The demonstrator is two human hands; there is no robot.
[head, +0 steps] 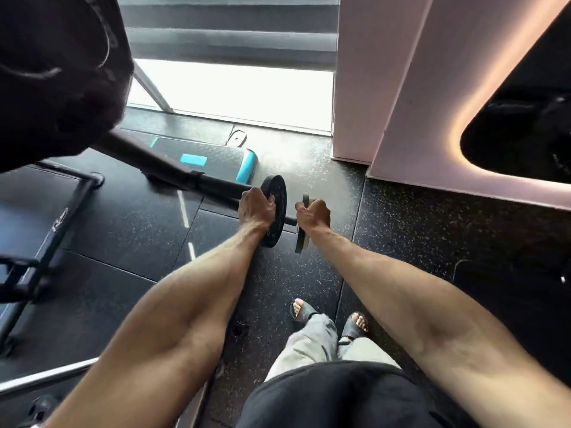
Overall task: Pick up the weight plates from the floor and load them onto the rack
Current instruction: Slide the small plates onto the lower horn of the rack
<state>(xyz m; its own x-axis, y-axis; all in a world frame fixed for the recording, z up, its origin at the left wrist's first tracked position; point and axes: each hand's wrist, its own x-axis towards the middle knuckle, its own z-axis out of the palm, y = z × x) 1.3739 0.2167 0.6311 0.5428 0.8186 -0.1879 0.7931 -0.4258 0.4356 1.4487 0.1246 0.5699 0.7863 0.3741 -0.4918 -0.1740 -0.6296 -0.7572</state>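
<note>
Your thin grey-green metal weight plate (300, 242) hung edge-on at the tip of the long black steel bar (173, 171), and it could have slipped or missed that tip, since your right hand (313, 214) gripped only its upper rim with curled fingers. Just beyond on the same bar, your left hand (256, 208) curled over the rim of the thick black round rubber plate (278, 193), so those fingers risked a nip between the two plates.

The left hand (256, 208) grips a black plate (278, 187) that sits on the bar (185, 177); the right hand (313, 216) grips a thinner plate (299, 243), upright, at the bar's tip.
</note>
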